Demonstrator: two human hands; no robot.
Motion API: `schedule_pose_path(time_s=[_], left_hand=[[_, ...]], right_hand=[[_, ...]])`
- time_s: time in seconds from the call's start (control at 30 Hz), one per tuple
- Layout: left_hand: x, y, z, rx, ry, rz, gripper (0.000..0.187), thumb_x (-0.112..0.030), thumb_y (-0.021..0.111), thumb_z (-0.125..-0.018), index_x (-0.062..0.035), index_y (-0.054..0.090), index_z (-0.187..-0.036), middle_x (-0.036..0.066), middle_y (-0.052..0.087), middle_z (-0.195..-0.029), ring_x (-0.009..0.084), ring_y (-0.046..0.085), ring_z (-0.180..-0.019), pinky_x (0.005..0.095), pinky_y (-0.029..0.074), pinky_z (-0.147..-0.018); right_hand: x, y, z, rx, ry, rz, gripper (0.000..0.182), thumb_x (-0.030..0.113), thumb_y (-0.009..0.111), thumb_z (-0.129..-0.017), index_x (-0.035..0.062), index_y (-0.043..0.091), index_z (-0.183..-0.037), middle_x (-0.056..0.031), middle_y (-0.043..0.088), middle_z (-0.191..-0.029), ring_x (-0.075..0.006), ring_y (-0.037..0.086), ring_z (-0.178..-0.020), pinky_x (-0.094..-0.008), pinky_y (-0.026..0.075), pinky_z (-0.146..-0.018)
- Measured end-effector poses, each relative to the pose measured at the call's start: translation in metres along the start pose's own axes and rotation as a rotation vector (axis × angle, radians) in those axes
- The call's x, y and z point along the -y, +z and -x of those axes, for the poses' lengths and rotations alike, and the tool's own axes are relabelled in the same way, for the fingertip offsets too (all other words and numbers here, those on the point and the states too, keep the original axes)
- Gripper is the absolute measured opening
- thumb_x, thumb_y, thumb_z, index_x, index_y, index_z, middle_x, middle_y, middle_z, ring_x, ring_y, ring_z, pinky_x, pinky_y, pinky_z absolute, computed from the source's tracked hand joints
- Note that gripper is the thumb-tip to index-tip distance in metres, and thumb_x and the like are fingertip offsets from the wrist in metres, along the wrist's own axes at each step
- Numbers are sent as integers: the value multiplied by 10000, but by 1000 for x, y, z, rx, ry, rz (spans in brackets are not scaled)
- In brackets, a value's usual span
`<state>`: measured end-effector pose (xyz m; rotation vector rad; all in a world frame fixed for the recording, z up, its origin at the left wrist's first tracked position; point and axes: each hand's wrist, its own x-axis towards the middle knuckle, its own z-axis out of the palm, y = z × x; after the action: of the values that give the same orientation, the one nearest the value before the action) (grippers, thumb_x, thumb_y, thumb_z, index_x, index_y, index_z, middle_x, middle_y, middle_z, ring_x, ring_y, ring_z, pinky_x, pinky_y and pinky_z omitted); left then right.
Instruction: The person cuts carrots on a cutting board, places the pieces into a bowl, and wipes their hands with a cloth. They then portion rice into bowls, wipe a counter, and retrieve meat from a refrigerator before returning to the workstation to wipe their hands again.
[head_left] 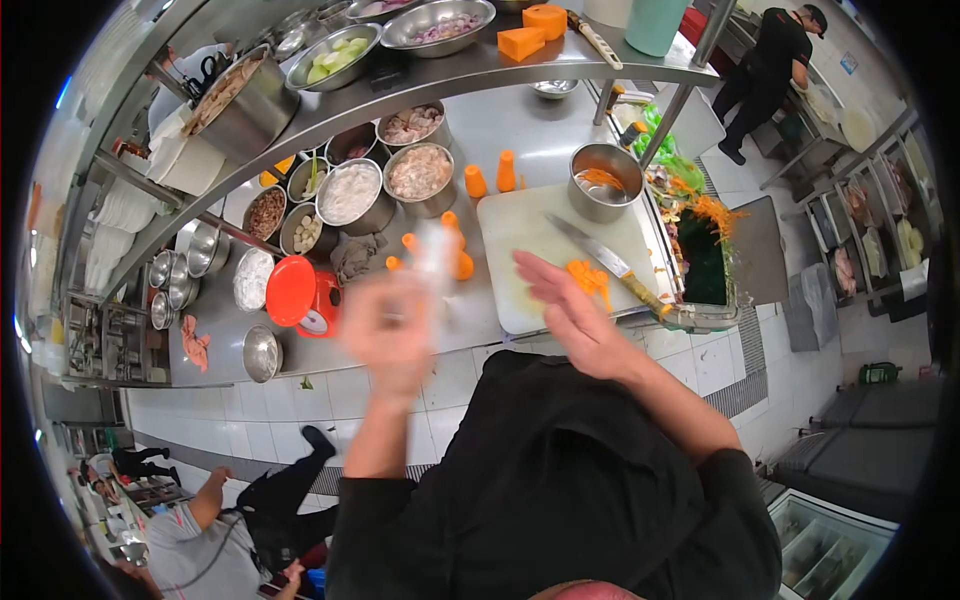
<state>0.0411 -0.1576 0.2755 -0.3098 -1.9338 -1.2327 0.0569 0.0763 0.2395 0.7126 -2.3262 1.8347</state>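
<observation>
My left hand [385,325] is raised over the steel counter near the red scale [300,295], smeared by motion. A blurred whitish thing [435,255] shows at its fingers; whether it is held cannot be made out. My right hand [575,315] is over the lower part of the white cutting board [505,235], its fingers stretched out and holding nothing. Beside it lie cut orange pieces [588,280]. A knife [610,262] with a yellowish handle rests across the board. At the board's upper right stands a steel pot [605,180] with orange shreds inside.
Peeled orange vegetables [475,181] stand behind the board; others lie left of it. Steel pots of food, including a white one [350,192], fill the back left. A shelf [440,85] crosses above. A scrap bin [705,265] is at right. Co-workers [770,75] stand farther off.
</observation>
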Motion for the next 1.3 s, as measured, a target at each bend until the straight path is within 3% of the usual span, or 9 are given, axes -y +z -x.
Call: schedule_pose_path(time_s=[0.03, 0.2, 0.27, 0.37, 0.53, 0.9, 0.97, 1.07, 1.3], left_hand=[[-21, 24, 30, 123, -312, 123, 97, -2, 733, -829, -12, 656, -887, 62, 666, -866, 124, 612, -789, 291, 503, -728], [-59, 26, 40, 384, -109, 373, 333, -187, 690, -920, -5, 581, -1176, 212, 649, -1144, 277, 699, -957, 374, 552, -807], [-45, -5, 40, 213, -89, 537, 421, -255, 621, -968, -6, 490, -1281, 236, 619, -1185, 324, 700, -965, 374, 548, -817], [-22, -37, 34, -25, -196, 424, 388, -232, 573, -980, 3, 477, -1274, 219, 612, -1162, 319, 700, -925, 331, 534, -775], [-7, -21, 46, 69, -482, 519, 370, -103, 596, -924, 1, 484, -1261, 195, 616, -1143, 305, 702, -901, 303, 525, -750], [-5, 4, 61, 238, -639, 667, 377, -39, 634, -914, -14, 492, -1263, 175, 614, -1141, 280, 709, -922, 288, 530, -747], [-3, 9, 62, 267, -650, 693, 365, -37, 631, -916, -13, 502, -1257, 172, 619, -1137, 276, 709, -919, 289, 530, -748], [5, 16, 66, 334, -646, 677, 330, -5, 610, -922, -14, 531, -1242, 164, 635, -1126, 260, 707, -917, 290, 526, -752], [18, 24, 74, 427, -724, 668, 359, 90, 544, -925, 14, 541, -1276, 151, 657, -1135, 224, 700, -944, 281, 520, -774]], right_hand=[[-2, 14, -3, 23, 182, -333, 402, 225, 483, -1037, 52, 472, -1399, -89, 560, -1341, -242, 572, -1195, -387, 429, -1044], [21, 1, -9, -45, 674, -799, 464, 290, 463, -1060, 30, 406, -1440, -56, 547, -1357, -185, 557, -1214, -365, 439, -1030], [48, -12, -5, 33, 341, -1011, 488, 314, 478, -1053, 18, 405, -1434, -78, 565, -1322, -177, 568, -1194, -350, 457, -1003], [116, -44, 10, 284, 442, -1089, 500, 322, 480, -1047, 15, 401, -1434, -98, 585, -1293, -204, 571, -1203, -350, 462, -996], [178, -2, 12, 658, -234, -1586, 801, 436, 623, -942, -145, 363, -1429, -285, 456, -1454, -367, 457, -1368, -450, 385, -1122], [173, 16, 9, 315, -230, -1728, 559, 298, 693, -925, -169, 580, -1212, -354, 589, -1250, -418, 598, -1202, -434, 512, -959], [150, 19, -11, 437, -579, -1555, 489, 281, 700, -926, -177, 647, -1091, -375, 642, -1108, -414, 680, -1018, -425, 569, -814], [172, 13, 2, 238, -286, -1788, 462, 269, 702, -927, -177, 666, -1043, -357, 674, -1006, -383, 703, -890, -414, 580, -707], [162, 13, -11, 206, -574, -1594, 351, 148, 734, -897, -162, 661, -1047, -266, 674, -990, -316, 696, -774, -320, 569, -755]])
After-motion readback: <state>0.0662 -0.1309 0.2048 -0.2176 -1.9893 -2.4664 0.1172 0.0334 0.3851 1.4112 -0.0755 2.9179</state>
